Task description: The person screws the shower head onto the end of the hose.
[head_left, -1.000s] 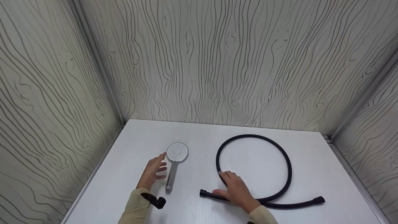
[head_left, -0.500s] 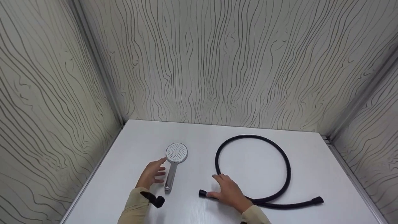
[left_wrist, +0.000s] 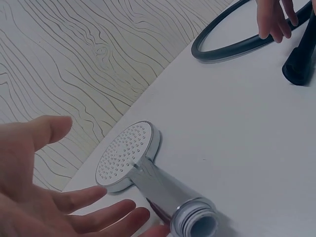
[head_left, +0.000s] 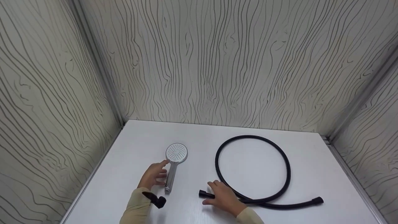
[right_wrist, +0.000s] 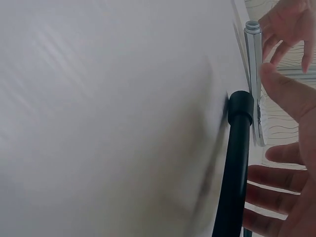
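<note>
What appeared to be a small work booth (head_left: 174, 37) surrounded a white tabletop (head_left: 199, 168) on three visible sides. Its back wall (head_left: 224, 68), left wall (head_left: 46, 102) and right wall (head_left: 381, 127) bore the same dark wood-grain lines, with gray metal posts (head_left: 99, 62) at the corners and metal rails (head_left: 356, 183) beside the tabletop.

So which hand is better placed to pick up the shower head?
Probably the left hand: it is open, close beside the shower head, while the right hand is by the black hose.
</note>
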A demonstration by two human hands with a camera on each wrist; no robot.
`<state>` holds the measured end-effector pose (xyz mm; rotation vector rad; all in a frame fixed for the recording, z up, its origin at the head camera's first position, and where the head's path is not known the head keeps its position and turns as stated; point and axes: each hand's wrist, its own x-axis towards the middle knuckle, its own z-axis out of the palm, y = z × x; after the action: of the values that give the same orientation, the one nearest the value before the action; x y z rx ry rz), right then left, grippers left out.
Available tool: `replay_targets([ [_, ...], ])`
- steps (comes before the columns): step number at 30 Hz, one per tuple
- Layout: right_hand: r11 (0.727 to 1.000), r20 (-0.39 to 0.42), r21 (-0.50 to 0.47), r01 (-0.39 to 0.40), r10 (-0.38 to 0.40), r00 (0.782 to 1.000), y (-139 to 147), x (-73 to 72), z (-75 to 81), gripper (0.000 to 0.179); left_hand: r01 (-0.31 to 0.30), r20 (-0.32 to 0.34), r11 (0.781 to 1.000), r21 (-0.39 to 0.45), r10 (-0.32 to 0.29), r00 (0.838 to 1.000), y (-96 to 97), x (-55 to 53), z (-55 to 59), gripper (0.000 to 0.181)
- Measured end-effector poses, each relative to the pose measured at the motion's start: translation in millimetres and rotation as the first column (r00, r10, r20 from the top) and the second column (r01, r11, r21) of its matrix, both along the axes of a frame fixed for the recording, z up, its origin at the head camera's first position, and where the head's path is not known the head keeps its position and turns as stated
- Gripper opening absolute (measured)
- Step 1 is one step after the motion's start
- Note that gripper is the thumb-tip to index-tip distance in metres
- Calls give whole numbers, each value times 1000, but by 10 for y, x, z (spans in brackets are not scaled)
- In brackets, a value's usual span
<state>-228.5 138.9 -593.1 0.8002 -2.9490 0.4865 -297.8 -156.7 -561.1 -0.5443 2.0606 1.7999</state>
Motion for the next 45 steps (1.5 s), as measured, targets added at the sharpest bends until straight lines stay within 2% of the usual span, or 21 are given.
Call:
replay_targets([
  [7, 1000, 52, -10, -2, 2, 999, -56, 40, -23, 70, 29, -4, 999, -18, -29, 1000, 15, 21, -41, 81],
  [13, 1000, 57, -14, 4, -3, 998, -110, 79, -40, 62, 31, 8, 998, -48, -31, 999, 29, 24, -69, 82],
  [19, 1000, 27, -23, -1, 1, 1000, -131, 92, -65, 55, 40, 24, 995, -96, -38, 999, 108, 1, -73, 73],
  [27, 1000, -24, -28, -10, 9, 1000, -149, 85, -95, 46, 41, 47, 993, -110, -36, 998, 175, -19, -117, 66],
  [32, 1000, -51, -18, -7, 6, 999, -175, 74, -87, 40, 35, 22, 988, -153, -32, 999, 226, -1, -143, 62],
  [35, 1000, -41, -15, 0, -1, 999, -176, 67, -78, 37, 38, -11, 972, -233, -41, 999, 288, -2, -158, 61],
  [39, 1000, -30, -16, 0, -1, 1000, -172, 64, -78, 34, 37, -51, 939, -342, -58, 997, 379, -10, -167, 60],
  [45, 1000, -81, -6, -9, 9, 997, -177, 70, -110, 32, 41, -89, 894, -447, -90, 992, 480, -17, -201, 46],
])
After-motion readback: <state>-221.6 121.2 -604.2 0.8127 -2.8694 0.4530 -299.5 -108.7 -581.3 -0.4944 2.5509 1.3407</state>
